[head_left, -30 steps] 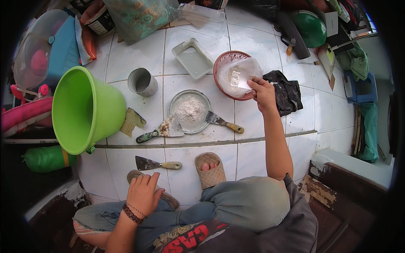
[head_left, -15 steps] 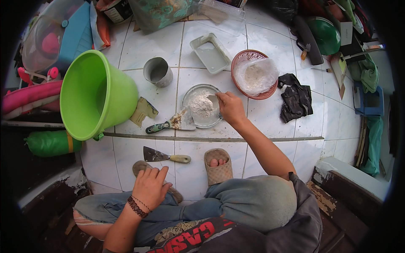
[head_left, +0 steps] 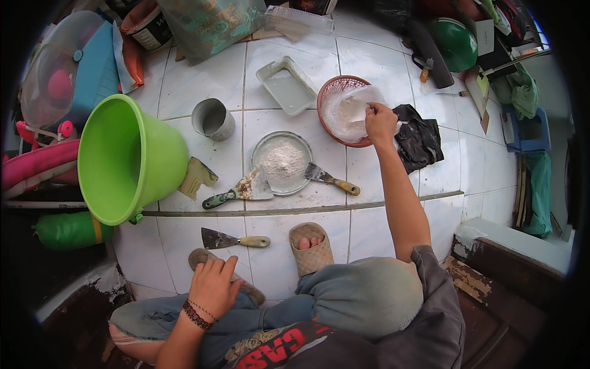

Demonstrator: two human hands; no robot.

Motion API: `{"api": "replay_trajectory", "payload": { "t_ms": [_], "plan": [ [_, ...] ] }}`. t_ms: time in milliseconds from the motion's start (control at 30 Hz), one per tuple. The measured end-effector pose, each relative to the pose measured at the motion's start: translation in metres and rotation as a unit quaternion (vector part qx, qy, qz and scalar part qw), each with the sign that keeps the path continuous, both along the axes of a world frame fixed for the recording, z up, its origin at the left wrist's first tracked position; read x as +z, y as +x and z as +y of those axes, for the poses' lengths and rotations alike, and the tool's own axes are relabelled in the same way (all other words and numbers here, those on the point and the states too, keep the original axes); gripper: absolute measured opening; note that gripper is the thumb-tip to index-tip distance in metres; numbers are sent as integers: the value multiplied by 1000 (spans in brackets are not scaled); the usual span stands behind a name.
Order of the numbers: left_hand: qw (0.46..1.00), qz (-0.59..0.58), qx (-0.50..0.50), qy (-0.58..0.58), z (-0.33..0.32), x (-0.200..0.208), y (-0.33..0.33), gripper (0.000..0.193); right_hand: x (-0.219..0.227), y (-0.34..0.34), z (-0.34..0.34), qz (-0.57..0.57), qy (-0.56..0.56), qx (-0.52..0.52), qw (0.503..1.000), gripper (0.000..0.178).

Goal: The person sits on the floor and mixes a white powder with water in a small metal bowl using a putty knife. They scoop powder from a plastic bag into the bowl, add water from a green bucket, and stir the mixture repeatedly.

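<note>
My right hand reaches forward into a clear plastic bag of white powder that sits in a red mesh basket; its fingers are closed inside the bag's mouth. A round metal plate holding a heap of white powder lies on the white tiles nearer me. Two putty knives rest against the plate, one with a green handle at its left and one with a yellow handle at its right. My left hand rests on my left knee, fingers spread, holding nothing.
A big green bucket lies tilted at the left. A grey cup, a white rectangular tray, a third putty knife, a black cloth and a sack surround the plate. My sandalled foot is on the tiles.
My right hand went from the bag to the plate of powder and is now back in the bag. The left hand stayed on the knee.
</note>
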State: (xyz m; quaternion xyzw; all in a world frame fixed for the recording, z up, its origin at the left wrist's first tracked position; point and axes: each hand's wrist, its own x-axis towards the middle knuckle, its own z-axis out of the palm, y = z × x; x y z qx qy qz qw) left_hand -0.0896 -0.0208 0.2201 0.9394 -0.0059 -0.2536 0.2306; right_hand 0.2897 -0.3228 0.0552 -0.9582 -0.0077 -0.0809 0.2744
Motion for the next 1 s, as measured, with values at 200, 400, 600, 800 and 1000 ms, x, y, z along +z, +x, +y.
{"api": "replay_trajectory", "payload": {
  "t_ms": [200, 400, 600, 800, 1000],
  "plan": [
    [999, -14, -8, 32, 5, -8, -6, 49, -53, 8, 28, 59, 27, 78, 995, 22],
    [1000, -7, -5, 28, 1, -8, -5, 49, -46, 12, 2, 98, 114, 18, 988, 26],
    [1000, -14, -1, 26, 0, -9, -1, 50, -9, -2, -19, 171, 281, -92, 940, 29],
    [999, -19, -11, 28, -1, -8, 0, 50, 15, -18, -21, 224, 462, -104, 852, 33],
    [999, -8, -7, 33, -1, -5, 4, 49, 38, -57, 8, 318, 455, -27, 831, 24]
  ]
}}
